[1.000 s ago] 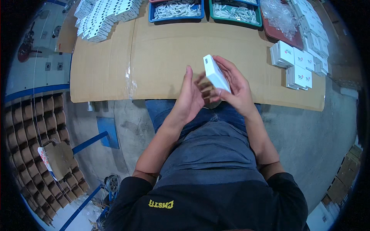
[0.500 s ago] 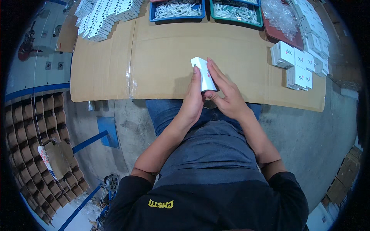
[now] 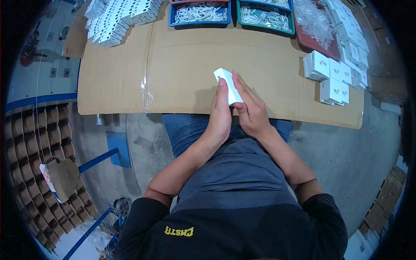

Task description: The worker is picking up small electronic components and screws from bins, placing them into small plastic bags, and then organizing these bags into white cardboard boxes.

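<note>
In the head view, the box (image 3: pixel 231 90) is between the person's two hands, in front of the body and over the near part of the cardboard-covered worktop (image 3: pixel 186 56). It leans, its upper end toward the left. The left hand (image 3: pixel 221 113) has its grip closed on the box's left side, thumb laid along the face near the top. The right hand (image 3: pixel 255 112) grips it from the other side, fingers stretched along the edge and thumb at the lower end.

At the far edge stand a blue tray (image 3: pixel 199 25) and a green tray (image 3: pixel 266 29), both filled with small white pieces (image 3: pixel 201 13). Beside them, a red tray (image 3: pixel 308 43) carries clear plastic (image 3: pixel 315 22). White cartons (image 3: pixel 123 21) crowd the far left; white stacks (image 3: pixel 333 82) line the right.
</note>
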A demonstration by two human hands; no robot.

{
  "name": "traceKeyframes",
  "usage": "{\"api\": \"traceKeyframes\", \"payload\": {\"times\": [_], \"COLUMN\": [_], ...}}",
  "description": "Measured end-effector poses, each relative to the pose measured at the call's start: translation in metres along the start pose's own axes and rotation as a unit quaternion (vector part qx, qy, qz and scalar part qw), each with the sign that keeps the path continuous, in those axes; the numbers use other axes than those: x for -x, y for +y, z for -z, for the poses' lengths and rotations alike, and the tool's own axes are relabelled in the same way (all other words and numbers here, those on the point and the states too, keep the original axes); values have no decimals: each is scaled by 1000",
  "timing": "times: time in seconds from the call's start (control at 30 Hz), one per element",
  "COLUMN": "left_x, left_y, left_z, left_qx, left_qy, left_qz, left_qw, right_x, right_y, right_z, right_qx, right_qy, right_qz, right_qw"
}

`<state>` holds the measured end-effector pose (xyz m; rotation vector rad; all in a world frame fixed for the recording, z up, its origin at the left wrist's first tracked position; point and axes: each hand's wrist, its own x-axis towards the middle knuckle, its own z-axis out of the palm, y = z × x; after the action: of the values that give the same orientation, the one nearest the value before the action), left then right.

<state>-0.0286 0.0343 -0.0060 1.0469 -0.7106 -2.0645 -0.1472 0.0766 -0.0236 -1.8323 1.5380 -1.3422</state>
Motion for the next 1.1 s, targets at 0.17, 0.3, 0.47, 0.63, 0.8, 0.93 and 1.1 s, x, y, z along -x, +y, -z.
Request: {"api": "traceKeyframes", "payload": {"times": [0.17,0.3,0.47,0.63,0.8,0.93,1.1], "left_x": [-5,-9,-4,-10,-7,-6,2], "left_y": [-3,2,21,33,32,27,22], "left_z": [3,2,3,15,17,22,29], "left_qx": [4,59,115,318,414,383,345], "left_qy": [-2,-31,-77,-199,-219,-217,-219], "left_qz": [8,-20,-13,121,180,172,163], "left_qw": [1000,998,990,919,865,881,898], "right_x": [3,-5,-4,3,-14,-13,-21], "right_y": [7,5,20,23,-8,-7,-32], "right_z": [-2,3,20,29,30,29,32], "right_qx": [-20,-135,-148,-157,-209,-186,-166], "right_qy": [-11,18,100,165,178,143,49], "right_qz": [-31,-49,-108,-148,-184,-77,-24], "right_qw": [999,989,978,963,944,969,985]}}
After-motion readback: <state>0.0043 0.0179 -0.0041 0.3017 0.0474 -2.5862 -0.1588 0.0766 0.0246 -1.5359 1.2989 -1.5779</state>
